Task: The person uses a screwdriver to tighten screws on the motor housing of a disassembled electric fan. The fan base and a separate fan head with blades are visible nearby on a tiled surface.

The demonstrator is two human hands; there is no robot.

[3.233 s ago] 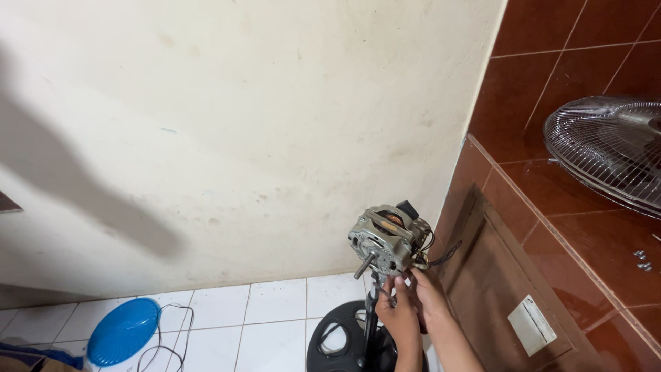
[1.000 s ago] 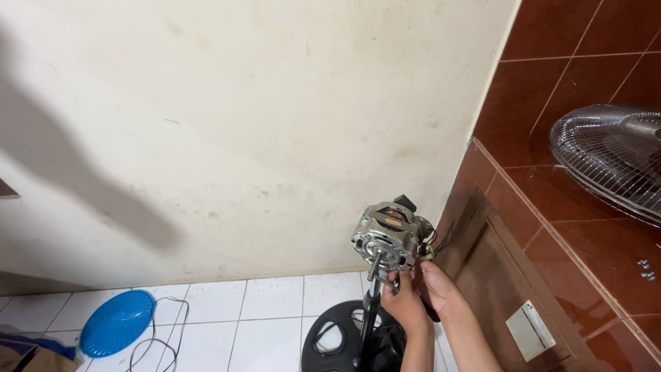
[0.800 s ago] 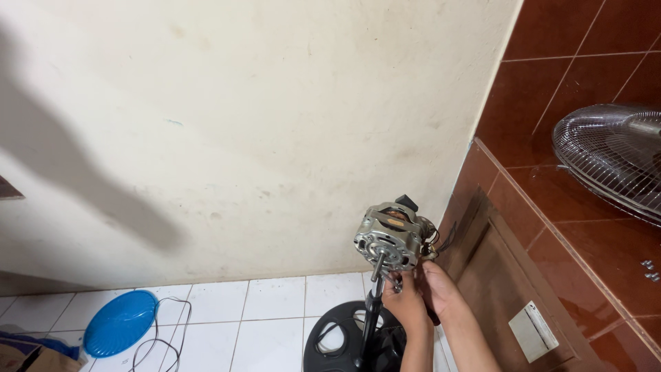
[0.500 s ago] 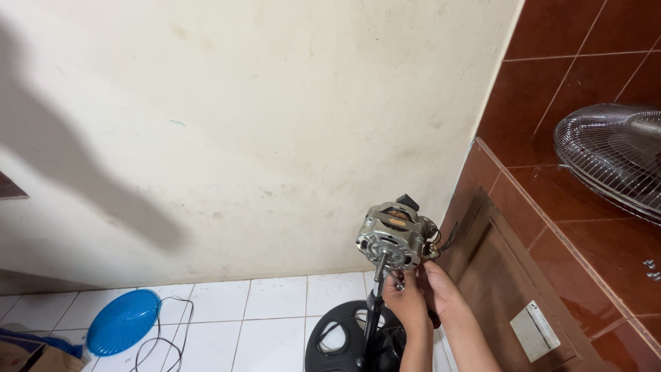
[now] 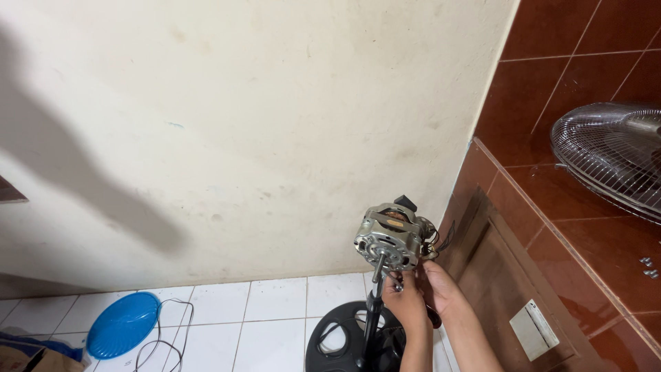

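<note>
Low in the frame, a bare fan motor (image 5: 390, 238), metal housing with copper windings showing and a short shaft pointing forward and down, mounted atop a dark upright pole (image 5: 370, 324) over a round black base (image 5: 337, 339) on the white-tiled floor (image 5: 275, 303). Just beneath the motor, both hands raised together, close side by side: left hand (image 5: 405, 303) with fingertips pinched at a small part right under the shaft, right hand (image 5: 441, 289) cupped beside it against the motor's underside, near a bunch of thin wires (image 5: 435, 241) trailing from the housing's right side. Impossible to tell whether either hand truly clamps anything, fingers too small and bunched. Behind, a cream plastered wall (image 5: 241, 124), scuffed and crossed by a broad shadow. To the right, a ledge faced in reddish-brown tiles (image 5: 585, 62), with a wire fan guard (image 5: 613, 158) lying on it and a few small screws (image 5: 647, 267) near the edge. Below the ledge, a brown wooden panel (image 5: 496, 275) with a pale switch plate (image 5: 535, 329). Far left on the floor, a blue round plastic cover (image 5: 122, 333) beside a loop of black cable (image 5: 165, 331).
</note>
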